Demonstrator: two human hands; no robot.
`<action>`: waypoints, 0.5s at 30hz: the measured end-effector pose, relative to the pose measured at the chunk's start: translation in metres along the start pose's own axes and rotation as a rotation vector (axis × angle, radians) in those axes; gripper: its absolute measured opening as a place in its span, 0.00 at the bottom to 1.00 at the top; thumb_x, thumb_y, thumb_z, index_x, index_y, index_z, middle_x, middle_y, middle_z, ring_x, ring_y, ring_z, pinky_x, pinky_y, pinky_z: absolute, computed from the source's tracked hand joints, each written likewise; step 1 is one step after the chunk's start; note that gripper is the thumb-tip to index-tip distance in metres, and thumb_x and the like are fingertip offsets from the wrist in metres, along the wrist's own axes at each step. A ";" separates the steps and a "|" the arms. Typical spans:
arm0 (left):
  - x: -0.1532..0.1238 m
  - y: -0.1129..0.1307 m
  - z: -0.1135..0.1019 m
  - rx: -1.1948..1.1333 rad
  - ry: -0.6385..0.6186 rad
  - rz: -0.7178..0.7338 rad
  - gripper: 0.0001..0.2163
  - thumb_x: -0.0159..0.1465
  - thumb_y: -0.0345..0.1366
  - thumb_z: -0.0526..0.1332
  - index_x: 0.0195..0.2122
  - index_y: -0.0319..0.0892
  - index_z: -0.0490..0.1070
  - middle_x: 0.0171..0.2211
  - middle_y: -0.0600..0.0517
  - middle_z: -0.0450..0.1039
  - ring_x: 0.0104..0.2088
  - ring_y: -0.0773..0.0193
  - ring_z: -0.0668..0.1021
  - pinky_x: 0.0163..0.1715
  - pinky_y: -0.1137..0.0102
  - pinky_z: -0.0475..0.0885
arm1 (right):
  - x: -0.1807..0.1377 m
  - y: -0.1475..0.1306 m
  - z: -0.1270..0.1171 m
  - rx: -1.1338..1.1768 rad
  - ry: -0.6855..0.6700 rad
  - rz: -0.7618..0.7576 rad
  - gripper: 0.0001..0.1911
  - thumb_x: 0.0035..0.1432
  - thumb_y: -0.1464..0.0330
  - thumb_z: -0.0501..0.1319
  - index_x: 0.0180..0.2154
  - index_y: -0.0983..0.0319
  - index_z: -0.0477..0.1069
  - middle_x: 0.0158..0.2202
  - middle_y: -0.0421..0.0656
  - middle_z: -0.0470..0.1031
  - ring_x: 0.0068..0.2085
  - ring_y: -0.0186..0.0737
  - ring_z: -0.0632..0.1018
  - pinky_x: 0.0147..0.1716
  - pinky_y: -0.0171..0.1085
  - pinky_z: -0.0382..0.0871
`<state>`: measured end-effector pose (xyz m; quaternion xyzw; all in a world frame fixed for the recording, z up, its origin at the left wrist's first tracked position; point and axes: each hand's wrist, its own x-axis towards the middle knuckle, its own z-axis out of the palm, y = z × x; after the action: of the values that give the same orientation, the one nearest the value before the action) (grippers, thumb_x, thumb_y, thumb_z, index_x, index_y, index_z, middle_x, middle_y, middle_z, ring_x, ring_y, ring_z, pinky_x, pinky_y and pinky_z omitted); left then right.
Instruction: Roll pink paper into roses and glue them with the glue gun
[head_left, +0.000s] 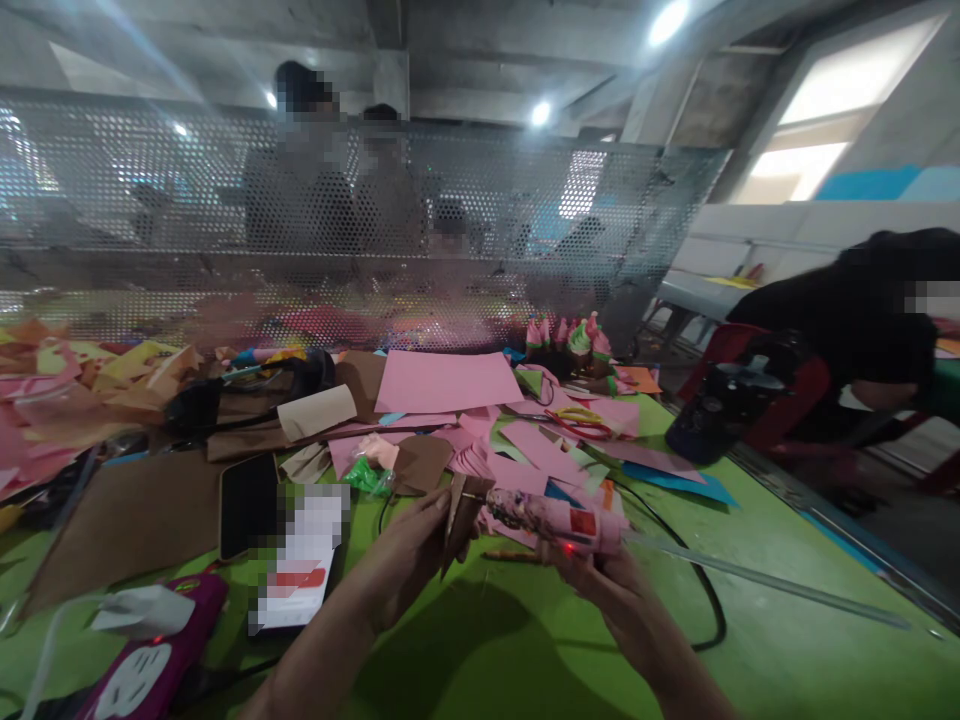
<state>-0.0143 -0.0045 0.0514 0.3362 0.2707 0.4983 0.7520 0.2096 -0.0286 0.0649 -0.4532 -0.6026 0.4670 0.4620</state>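
Note:
In my left hand (420, 535) is a folded piece of brown paper (459, 515), roughly cone-shaped, gripped between thumb and fingers. My right hand (600, 575) is wrapped around a pink glue gun (577, 522) with a red light on its side. Dark, crusted residue covers the gun's front, and its nozzle points left, at or very near the brown paper. A long clear glue stick (772, 580) sticks out of the gun's back end. Below the gun, a thin brown pencil-like stick (510, 556) lies on the green table (465, 660).
Pink paper sheets (450, 382), scissors (581, 420) and small pink-and-green paper cones (577, 340) lie behind my hands. At left are two phones (247, 505), brown card (135, 520) and a purple power strip (161, 650). A dark bottle (712, 410) stands right; a black cable (720, 600) curves nearby.

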 end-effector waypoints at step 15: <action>0.003 -0.004 -0.006 0.026 -0.027 0.011 0.14 0.62 0.45 0.66 0.38 0.37 0.77 0.30 0.49 0.74 0.27 0.68 0.71 0.28 0.72 0.63 | 0.000 -0.005 0.001 -0.078 -0.024 -0.054 0.20 0.58 0.51 0.64 0.41 0.60 0.79 0.41 0.48 0.80 0.43 0.51 0.77 0.45 0.44 0.72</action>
<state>-0.0152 -0.0017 0.0443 0.3540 0.2650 0.4942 0.7485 0.2082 -0.0291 0.0702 -0.4487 -0.6378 0.4362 0.4491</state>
